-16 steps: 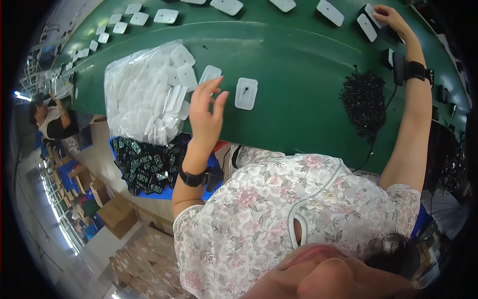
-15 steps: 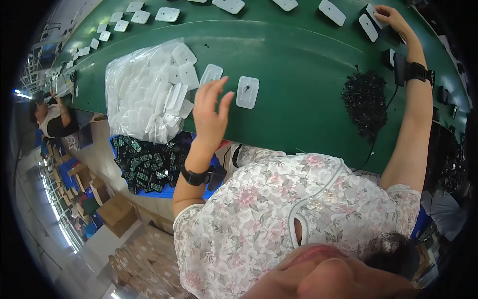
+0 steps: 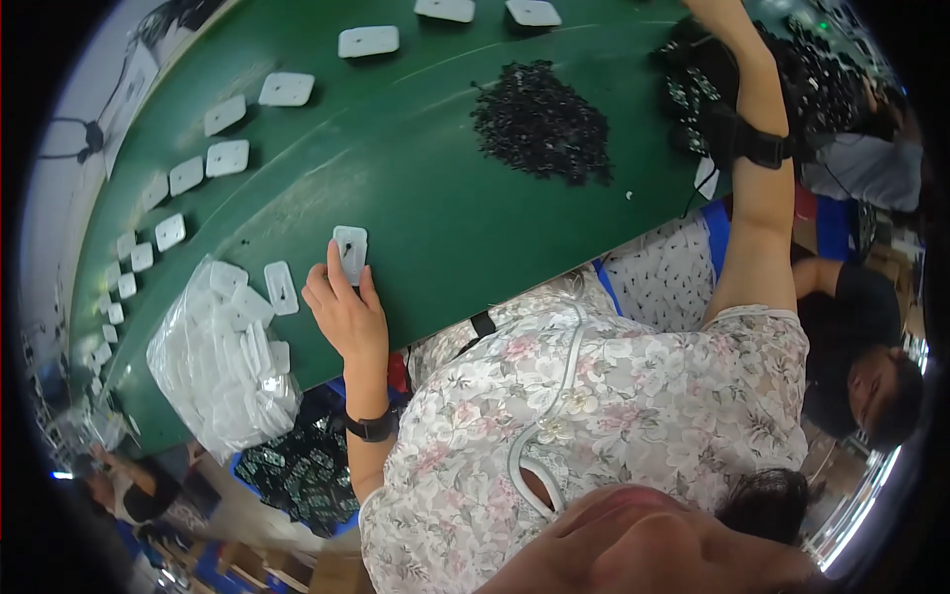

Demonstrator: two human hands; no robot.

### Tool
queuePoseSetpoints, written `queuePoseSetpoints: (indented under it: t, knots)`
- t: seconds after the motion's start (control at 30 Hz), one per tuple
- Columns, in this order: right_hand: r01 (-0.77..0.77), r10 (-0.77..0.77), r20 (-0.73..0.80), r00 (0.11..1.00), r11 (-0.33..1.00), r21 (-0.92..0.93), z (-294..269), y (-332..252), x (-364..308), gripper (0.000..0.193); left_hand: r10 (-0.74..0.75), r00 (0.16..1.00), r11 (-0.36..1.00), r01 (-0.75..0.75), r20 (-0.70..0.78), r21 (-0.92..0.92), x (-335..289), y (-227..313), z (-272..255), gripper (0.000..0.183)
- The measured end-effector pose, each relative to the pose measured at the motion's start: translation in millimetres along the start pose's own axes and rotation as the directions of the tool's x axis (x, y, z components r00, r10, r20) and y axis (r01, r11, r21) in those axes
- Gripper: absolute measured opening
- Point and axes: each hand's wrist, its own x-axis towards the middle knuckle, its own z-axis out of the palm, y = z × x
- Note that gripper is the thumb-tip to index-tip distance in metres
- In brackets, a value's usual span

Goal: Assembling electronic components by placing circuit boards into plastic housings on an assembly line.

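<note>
My left hand (image 3: 346,309) is at a white plastic cover (image 3: 354,265) lying on the green table. Its index finger runs along the cover's left side and its thumb sits at the right edge. A small black part shows inside the cover. Just left of it lies a second white cover (image 3: 281,281), also with a black part in it. My right arm stretches far to the upper right, past a pile of small black parts (image 3: 544,124). The right hand (image 3: 720,18) is cut off by the picture's top edge, so its fingers are hidden.
A clear bag of white covers (image 3: 213,366) rests on the table's left. Beneath it is a blue bin of circuit boards (image 3: 297,465). White units (image 3: 368,42) line the far side. More boards (image 3: 688,94) heap near my right arm. People (image 3: 856,366) sit on both sides.
The view has turned to the right. My left hand has come onto the white cover. My right hand has left the white units and now reaches out past the picture's top edge.
</note>
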Motion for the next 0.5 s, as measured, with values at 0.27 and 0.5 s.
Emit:
queuePoseSetpoints:
  t: [0.27, 0.5]
  knots:
    - [0.068, 0.106, 0.214, 0.971, 0.737, -0.673, 53.7, 58.4, -83.2, 0.059, 0.064, 0.997, 0.998, -0.065, -0.032, -0.013, 13.1, 3.5, 12.7, 0.05]
    - [0.165, -0.055, 0.163, 0.985, 0.566, -0.808, 95.0, 71.9, -101.0, 0.053, 0.07, 0.997, 0.997, -0.069, -0.04, 0.019, 15.2, -0.3, 17.8, 0.048]
